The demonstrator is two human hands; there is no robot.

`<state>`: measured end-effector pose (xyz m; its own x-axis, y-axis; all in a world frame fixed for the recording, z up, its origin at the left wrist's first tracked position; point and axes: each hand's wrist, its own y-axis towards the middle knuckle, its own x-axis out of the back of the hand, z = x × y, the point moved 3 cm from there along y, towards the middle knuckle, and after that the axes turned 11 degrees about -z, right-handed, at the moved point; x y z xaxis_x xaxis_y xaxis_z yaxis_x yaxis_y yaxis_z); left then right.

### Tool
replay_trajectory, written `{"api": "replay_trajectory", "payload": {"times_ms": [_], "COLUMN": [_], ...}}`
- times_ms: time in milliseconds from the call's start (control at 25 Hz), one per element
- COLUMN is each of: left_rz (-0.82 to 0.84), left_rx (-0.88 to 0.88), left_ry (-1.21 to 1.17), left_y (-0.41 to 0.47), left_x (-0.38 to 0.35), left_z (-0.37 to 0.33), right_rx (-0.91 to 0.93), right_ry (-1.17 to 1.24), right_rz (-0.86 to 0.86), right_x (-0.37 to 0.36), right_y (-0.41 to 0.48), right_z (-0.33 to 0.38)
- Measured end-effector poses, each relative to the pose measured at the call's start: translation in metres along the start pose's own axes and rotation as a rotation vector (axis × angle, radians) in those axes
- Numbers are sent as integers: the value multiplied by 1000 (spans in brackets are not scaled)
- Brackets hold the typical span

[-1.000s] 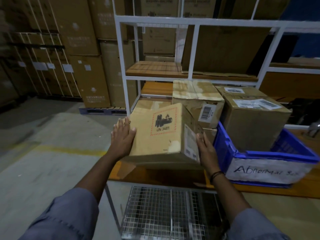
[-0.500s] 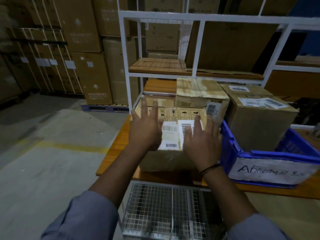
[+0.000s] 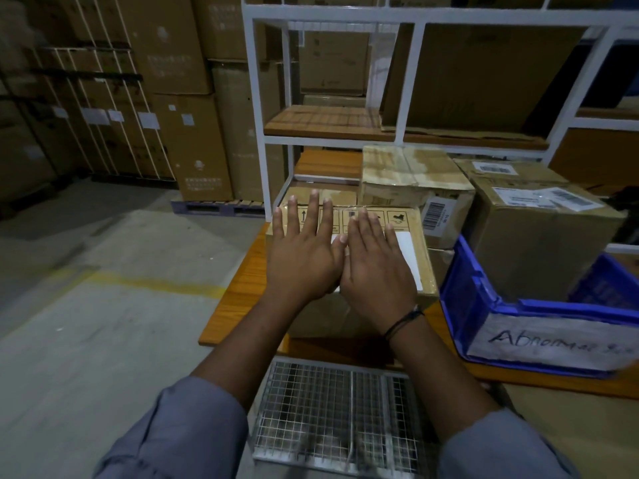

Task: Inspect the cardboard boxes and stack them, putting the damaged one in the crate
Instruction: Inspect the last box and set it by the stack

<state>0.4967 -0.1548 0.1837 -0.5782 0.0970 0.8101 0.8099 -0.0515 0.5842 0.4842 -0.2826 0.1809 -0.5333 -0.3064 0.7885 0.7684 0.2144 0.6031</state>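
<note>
**Op:** Both hands have drawn together since the last frame. I see the left hand [image 3: 304, 252] and right hand [image 3: 375, 271] side by side, thumbs about touching, over the cardboard box [image 3: 411, 221].

**Desk:** Gripping it?

**Op:** No. Fingers are straight and spread, holding nothing. Whether the palms actually press its top, I can't quite tell.

**Desk:** And the box?

**Op:** Flat on the wooden table [image 3: 249, 288], just left of the blue crate [image 3: 463, 292], which holds a larger box [image 3: 539, 243]. A taped box [image 3: 411, 174] sits behind.

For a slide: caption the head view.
Left hand and right hand flat over a cardboard box beside the blue crate.
</note>
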Motion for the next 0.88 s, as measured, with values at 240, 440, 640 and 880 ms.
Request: {"api": "replay_trajectory", "payload": {"times_ms": [240, 440, 640, 880], "left_rz": [21, 10, 16, 7], "left_rx": [2, 6, 6, -45], "left_ry": [-9, -14, -25, -149], "left_y": [2, 1, -3, -7], "left_x": [-4, -5, -5, 5], "left_z": [0, 2, 3, 27], "right_rx": [4, 6, 8, -217], "right_ry": [-5, -31, -22, 458], "right_rz": [71, 43, 87, -140], "right_x": [11, 10, 13, 38], "right_y": [-4, -9, -10, -20], "right_z": [-21, -26, -27, -48]}}
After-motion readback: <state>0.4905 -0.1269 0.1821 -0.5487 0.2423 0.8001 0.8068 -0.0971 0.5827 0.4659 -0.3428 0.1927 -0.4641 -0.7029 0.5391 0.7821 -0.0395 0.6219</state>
